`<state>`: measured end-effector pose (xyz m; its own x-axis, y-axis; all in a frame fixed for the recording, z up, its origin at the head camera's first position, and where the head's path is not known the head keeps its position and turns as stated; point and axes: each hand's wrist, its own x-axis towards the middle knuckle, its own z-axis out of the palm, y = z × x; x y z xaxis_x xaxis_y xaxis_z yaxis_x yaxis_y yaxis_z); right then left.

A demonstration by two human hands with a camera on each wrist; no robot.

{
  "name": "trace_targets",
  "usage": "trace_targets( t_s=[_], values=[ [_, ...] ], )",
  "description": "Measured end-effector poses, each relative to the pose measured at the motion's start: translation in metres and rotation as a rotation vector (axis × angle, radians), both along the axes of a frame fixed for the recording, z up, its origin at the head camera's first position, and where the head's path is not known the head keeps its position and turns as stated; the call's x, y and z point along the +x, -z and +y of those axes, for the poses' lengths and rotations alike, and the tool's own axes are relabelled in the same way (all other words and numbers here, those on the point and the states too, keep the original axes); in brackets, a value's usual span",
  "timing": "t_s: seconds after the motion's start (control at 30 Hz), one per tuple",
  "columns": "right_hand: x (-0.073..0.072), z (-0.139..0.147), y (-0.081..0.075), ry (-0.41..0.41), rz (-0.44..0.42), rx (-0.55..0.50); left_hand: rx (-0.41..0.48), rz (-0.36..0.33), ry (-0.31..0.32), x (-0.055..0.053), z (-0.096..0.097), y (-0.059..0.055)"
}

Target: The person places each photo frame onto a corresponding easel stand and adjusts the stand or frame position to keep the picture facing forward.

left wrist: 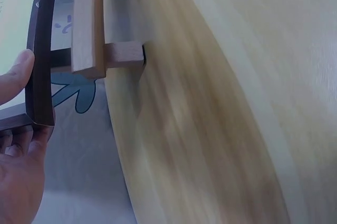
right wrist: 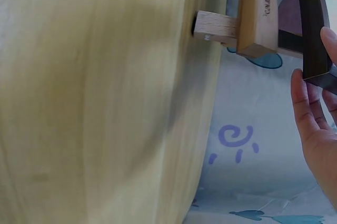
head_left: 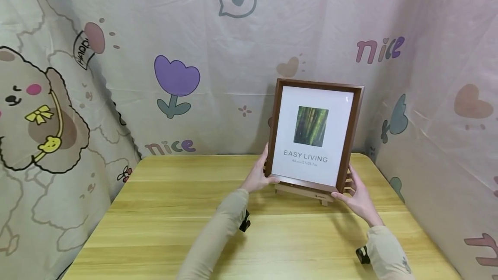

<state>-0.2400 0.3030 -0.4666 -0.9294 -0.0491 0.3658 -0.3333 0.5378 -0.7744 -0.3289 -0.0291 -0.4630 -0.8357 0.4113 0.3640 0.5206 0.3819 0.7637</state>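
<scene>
A brown picture frame (head_left: pixel 274 128) stands nearly upright in both hands, its white insert showing a small bamboo picture and the words EASY LIVING. My left hand (head_left: pixel 257 177) grips its lower left corner, thumb (left wrist: pixel 17 77) on the front and fingers round the side. At the lower right corner, my right hand (head_left: pixel 359 201) holds it with the thumb low in front. Just beneath is a small wooden easel (head_left: pixel 301 192), mostly hidden behind the frame. Both wrist views show a gap between the frame's bottom edge and the easel's ledge (right wrist: pixel 258 13).
The easel's feet stand on a wood-grain table (head_left: pixel 163 211), toward its back right. A pale printed cloth (head_left: pixel 233 55) with cartoon shapes hangs behind the table and along both sides. A dark wrist device (head_left: pixel 245 221) sits at each sleeve.
</scene>
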Motion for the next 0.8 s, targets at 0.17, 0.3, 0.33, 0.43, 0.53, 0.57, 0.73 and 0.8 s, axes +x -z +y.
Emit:
trace_targets(
  t_s=[0.17, 0.3, 0.33, 0.43, 0.53, 0.57, 0.73, 0.8],
  values=[
    [0.0, 0.001, 0.003, 0.03, -0.03, 0.034, -0.006, -0.012, -0.016, 0.0, 0.007, 0.003],
    [-0.001, 0.001, 0.007, 0.036, -0.049, 0.049, -0.003, -0.014, -0.014, 0.0, 0.009, 0.005],
    [-0.002, 0.002, 0.008, 0.036, -0.047, 0.053, -0.003, -0.011, -0.012, 0.0, 0.01, 0.005],
    [-0.003, 0.001, 0.01, 0.038, -0.038, 0.065, 0.001, -0.011, -0.013, 0.0, 0.011, 0.007],
    [-0.004, 0.001, 0.012, 0.042, -0.031, 0.074, 0.003, -0.008, -0.017, 0.0, 0.012, 0.009],
    [-0.005, 0.002, 0.012, 0.043, -0.034, 0.075, 0.003, -0.008, -0.02, 0.0, 0.012, 0.01],
    [-0.006, 0.003, 0.016, 0.046, -0.04, 0.071, 0.005, 0.013, -0.023, -0.001, 0.014, 0.013],
    [-0.007, 0.003, 0.017, 0.049, -0.04, 0.073, 0.006, 0.014, -0.021, -0.001, 0.015, 0.014]
  ],
)
